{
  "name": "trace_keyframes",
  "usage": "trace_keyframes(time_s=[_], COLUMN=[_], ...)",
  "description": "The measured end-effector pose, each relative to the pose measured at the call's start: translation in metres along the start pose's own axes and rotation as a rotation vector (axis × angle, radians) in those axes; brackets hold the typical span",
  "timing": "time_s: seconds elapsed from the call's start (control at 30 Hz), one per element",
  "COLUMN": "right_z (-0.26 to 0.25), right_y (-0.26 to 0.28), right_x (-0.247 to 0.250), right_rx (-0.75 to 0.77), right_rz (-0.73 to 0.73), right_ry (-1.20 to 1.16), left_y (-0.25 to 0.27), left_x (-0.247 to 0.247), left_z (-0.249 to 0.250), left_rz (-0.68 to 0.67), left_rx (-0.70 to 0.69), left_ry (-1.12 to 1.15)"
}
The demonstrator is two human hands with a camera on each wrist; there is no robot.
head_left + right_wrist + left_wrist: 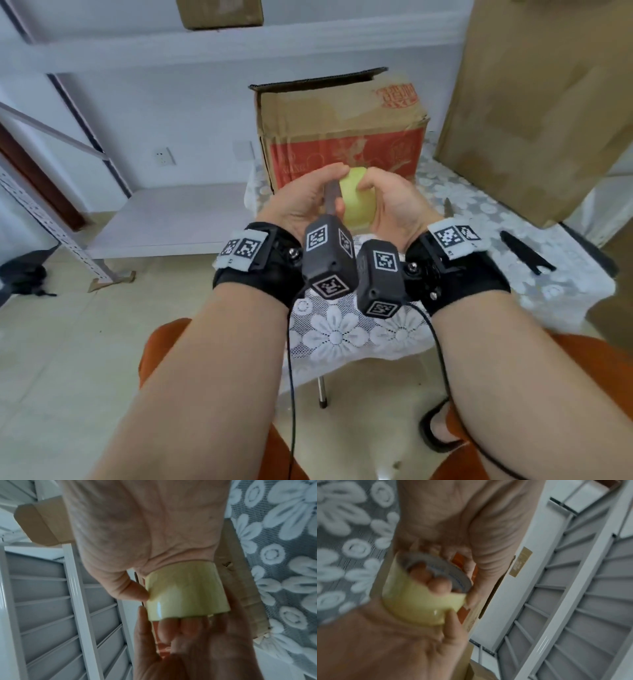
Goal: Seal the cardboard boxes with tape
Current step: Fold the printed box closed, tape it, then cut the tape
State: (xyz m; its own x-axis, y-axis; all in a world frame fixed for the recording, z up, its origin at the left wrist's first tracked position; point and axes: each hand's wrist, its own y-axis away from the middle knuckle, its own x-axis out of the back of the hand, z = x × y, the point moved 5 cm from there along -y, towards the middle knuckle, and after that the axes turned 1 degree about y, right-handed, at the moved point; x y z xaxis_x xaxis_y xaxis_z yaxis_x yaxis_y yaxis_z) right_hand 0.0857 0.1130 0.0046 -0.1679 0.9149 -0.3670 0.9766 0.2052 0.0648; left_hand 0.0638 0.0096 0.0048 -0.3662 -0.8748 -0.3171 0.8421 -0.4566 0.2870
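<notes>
The roll of tape (358,202), pale yellow and glossy, is held up in the air between both hands, above the near edge of the table (342,335) and in front of the cardboard box (342,137). The right hand (394,205) has its fingers (436,584) pushed through the roll's grey core and curled back, while its thumb presses on the outer face, so the roll is clamped round that hand. The left hand (301,202) sits just beside it, fingers curled; its thumb (144,626) lies along the roll's edge and touches it. In the head view a thin dark strip runs down under the left hand's fingers, next to the roll, but I cannot tell what it is or whether the fingers grip it. The wrist views are blurred, so the exact fingertip contact on the tape's loose end is unclear.

The cardboard box stands on the table behind the hands, brown above with a red printed band on its front, and its top flap (318,80) is raised at the back edge. A lace tablecloth with white flowers covers the table. To the right of the hands a black tool (524,251) lies on the cloth, well apart from the roll. A tall brown carton (534,102) stands at the table's right side. White shelving (164,219) fills the left of the room, with another carton (219,13) on the upper shelf.
</notes>
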Motion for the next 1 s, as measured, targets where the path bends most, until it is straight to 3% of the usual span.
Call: trace_keyframes(time_s=[0.07, 0.17, 0.3, 0.47, 0.7, 0.87, 1.0], right_z=[0.013, 0.033, 0.046, 0.047, 0.047, 0.051, 0.052], right_y=[0.004, 0.012, 0.021, 0.032, 0.029, 0.037, 0.037], right_x=[0.001, 0.004, 0.012, 0.005, 0.001, 0.0, 0.001], right_rx=[0.052, 0.057, -0.02, 0.047, 0.114, 0.092, 0.117], right_rz=[0.037, 0.074, 0.108, 0.058, 0.13, -0.004, 0.054], right_ry=[0.095, 0.277, 0.198, 0.196, 0.277, 0.299, 0.321], left_y=[-0.003, -0.001, 0.002, 0.008, 0.006, 0.011, 0.013], left_x=[0.001, 0.004, 0.007, 0.007, 0.015, 0.015, 0.013], left_z=[-0.011, -0.042, -0.072, -0.072, -0.074, -0.076, -0.077], left_rz=[0.102, 0.145, 0.126, 0.086, 0.107, 0.068, 0.102], left_rx=[-0.012, 0.059, 0.148, 0.154, 0.07, 0.133, 0.104], left_ry=[0.073, 0.244, 0.262, 0.299, 0.342, 0.361, 0.367])
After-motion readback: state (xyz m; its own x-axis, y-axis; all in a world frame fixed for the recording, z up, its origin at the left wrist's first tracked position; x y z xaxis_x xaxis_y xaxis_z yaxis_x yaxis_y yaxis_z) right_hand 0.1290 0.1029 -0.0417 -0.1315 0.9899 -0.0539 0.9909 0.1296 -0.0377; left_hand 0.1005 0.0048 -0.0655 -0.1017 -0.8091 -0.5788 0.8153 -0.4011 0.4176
